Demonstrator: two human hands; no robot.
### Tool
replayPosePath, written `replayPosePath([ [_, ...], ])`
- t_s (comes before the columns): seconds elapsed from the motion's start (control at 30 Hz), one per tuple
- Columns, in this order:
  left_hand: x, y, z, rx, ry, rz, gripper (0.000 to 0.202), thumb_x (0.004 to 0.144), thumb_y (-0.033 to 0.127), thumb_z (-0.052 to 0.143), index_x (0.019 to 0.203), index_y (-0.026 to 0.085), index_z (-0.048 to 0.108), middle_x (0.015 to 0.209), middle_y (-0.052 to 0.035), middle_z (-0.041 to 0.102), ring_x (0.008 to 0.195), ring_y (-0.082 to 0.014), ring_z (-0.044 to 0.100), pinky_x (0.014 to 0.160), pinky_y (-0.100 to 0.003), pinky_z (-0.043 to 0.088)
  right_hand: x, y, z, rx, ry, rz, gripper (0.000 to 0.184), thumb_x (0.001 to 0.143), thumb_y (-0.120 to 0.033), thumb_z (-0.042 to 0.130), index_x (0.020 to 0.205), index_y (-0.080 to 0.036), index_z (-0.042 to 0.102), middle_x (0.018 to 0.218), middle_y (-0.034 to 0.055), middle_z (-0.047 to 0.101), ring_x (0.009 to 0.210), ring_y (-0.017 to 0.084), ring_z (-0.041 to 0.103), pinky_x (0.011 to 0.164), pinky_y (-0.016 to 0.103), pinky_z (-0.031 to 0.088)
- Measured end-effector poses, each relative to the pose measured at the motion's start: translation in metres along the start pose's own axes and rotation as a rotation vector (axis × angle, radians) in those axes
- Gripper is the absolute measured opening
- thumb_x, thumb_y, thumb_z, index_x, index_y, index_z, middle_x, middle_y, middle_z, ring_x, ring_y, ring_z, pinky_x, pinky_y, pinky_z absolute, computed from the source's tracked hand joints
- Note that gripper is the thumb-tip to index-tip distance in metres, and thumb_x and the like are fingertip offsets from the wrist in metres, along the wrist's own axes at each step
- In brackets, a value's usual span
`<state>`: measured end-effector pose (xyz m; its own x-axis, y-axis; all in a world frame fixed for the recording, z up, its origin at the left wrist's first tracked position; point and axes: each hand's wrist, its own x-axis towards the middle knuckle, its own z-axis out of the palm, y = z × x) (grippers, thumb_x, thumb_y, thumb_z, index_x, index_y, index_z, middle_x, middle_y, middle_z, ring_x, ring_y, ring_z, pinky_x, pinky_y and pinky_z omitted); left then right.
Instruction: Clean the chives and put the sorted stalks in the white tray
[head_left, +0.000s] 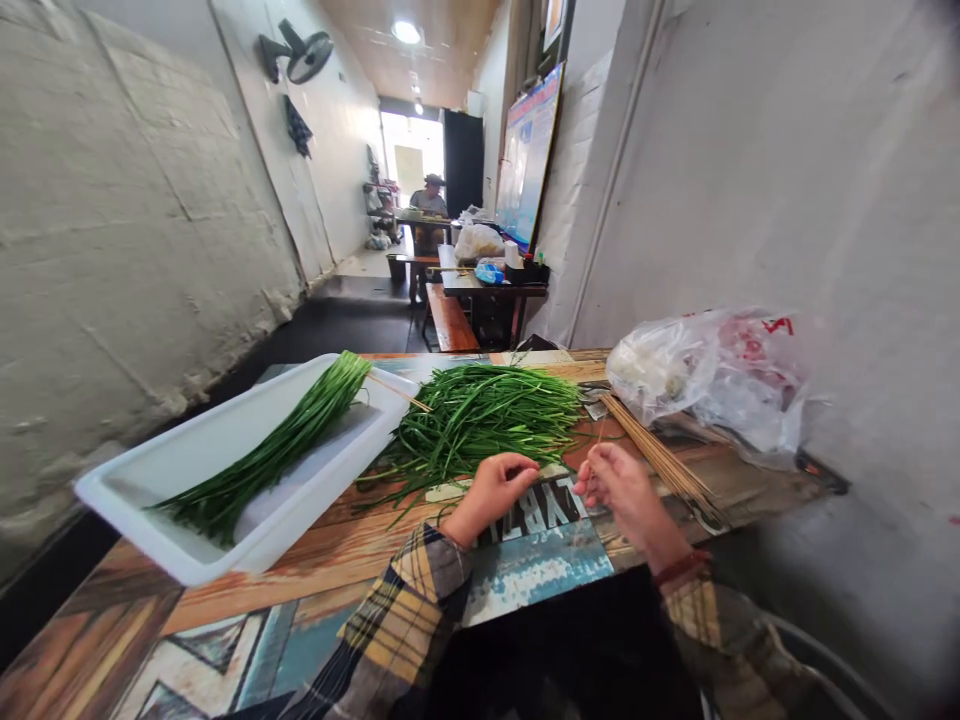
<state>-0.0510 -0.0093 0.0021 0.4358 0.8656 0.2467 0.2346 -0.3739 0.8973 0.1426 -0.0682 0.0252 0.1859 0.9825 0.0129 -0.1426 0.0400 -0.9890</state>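
Note:
A loose heap of green garlic chives (487,410) lies on the patterned wooden table. In front of the heap is my left hand (495,492), fingers curled and thumb tip close to them; whatever it may pinch is hidden. My right hand (622,490) pinches a thin bamboo skewer (601,428) that points upward. Beside that hand, a bundle of bamboo skewers (660,455) lies slanted on the table. To the left stands a white plastic tray (135,500) holding a bunch of chives (285,440), with skewers (401,390) sticking out past its cut end.
A clear plastic bag (712,375) with red print sits at the table's right, against the wall. Farther back, another table (480,285) carries bags and small items, with a bench (450,318) beside it. A person (429,198) sits at the far end.

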Motion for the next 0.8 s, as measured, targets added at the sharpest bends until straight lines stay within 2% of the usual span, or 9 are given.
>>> replayPosePath([
  [0.1,-0.003,0.004,-0.001,-0.165,-0.200,-0.042,0.028,0.079,0.036,0.058,0.076,0.011,0.070,0.064,-0.0010,0.062,0.055,-0.0087,0.050,0.053,-0.019,0.037,0.001,0.017,0.038,0.116,-0.023,0.030,0.028,0.073,-0.046,0.070,0.076,-0.022,0.056,0.073,0.0004,0.062,0.063,0.015,0.062,0.052,0.026,0.048],
  [0.2,-0.004,0.007,-0.001,-0.251,-0.204,-0.094,0.033,0.075,0.040,0.062,0.063,0.010,0.063,0.056,0.0012,0.054,0.051,-0.0066,0.043,0.049,-0.019,0.033,0.010,0.026,0.051,0.090,-0.035,-0.005,0.026,0.073,-0.044,0.070,0.076,-0.021,0.059,0.075,0.0021,0.062,0.065,0.015,0.058,0.053,0.025,0.045],
  [0.3,-0.003,0.008,0.001,-0.298,-0.217,-0.183,0.032,0.072,0.041,0.063,0.060,0.012,0.056,0.051,0.0028,0.051,0.047,-0.0059,0.043,0.046,-0.018,0.032,0.021,0.029,0.050,0.004,-0.048,-0.032,0.025,0.071,-0.041,0.072,0.075,-0.019,0.061,0.072,0.0006,0.061,0.060,0.011,0.052,0.050,0.022,0.039],
  [0.4,-0.005,0.010,0.003,-0.346,-0.289,-0.270,0.031,0.072,0.041,0.064,0.062,0.013,0.054,0.051,0.0032,0.052,0.043,-0.0053,0.044,0.043,-0.017,0.032,0.033,0.026,0.045,0.009,-0.064,-0.017,0.025,0.070,-0.039,0.073,0.079,-0.018,0.061,0.069,-0.0023,0.058,0.053,0.009,0.045,0.046,0.020,0.034],
  [0.5,-0.007,0.013,0.003,-0.350,-0.414,-0.310,0.029,0.072,0.039,0.065,0.066,0.013,0.056,0.056,0.0014,0.058,0.044,-0.0053,0.047,0.042,-0.016,0.034,0.043,0.020,0.042,0.101,-0.008,-0.054,0.030,0.071,-0.037,0.071,0.094,-0.021,0.060,0.075,-0.0033,0.058,0.053,0.008,0.046,0.045,0.019,0.032],
  [0.67,-0.008,0.015,0.004,-0.331,-0.576,-0.345,0.033,0.071,0.044,0.067,0.066,0.013,0.058,0.057,0.0002,0.061,0.046,-0.0066,0.052,0.044,-0.017,0.040,0.045,0.017,0.042,0.141,0.005,-0.062,0.031,0.075,-0.035,0.067,0.100,-0.021,0.057,0.071,-0.0043,0.054,0.050,0.007,0.043,0.042,0.019,0.031],
  [0.73,-0.008,0.015,0.003,-0.348,-0.590,-0.354,0.035,0.071,0.046,0.067,0.067,0.012,0.058,0.058,0.0001,0.061,0.046,-0.0071,0.053,0.045,-0.018,0.041,0.043,0.016,0.040,0.176,0.044,-0.065,0.028,0.075,-0.034,0.066,0.098,-0.022,0.056,0.068,-0.0050,0.053,0.049,0.007,0.043,0.041,0.019,0.031],
  [0.8,-0.007,0.015,0.002,-0.387,-0.548,-0.352,0.035,0.073,0.047,0.066,0.073,0.012,0.060,0.059,0.0000,0.062,0.046,-0.0069,0.053,0.046,-0.018,0.041,0.041,0.013,0.032,0.223,0.125,-0.102,0.025,0.074,-0.032,0.067,0.095,-0.023,0.054,0.066,-0.0057,0.052,0.050,0.008,0.044,0.041,0.019,0.031],
])
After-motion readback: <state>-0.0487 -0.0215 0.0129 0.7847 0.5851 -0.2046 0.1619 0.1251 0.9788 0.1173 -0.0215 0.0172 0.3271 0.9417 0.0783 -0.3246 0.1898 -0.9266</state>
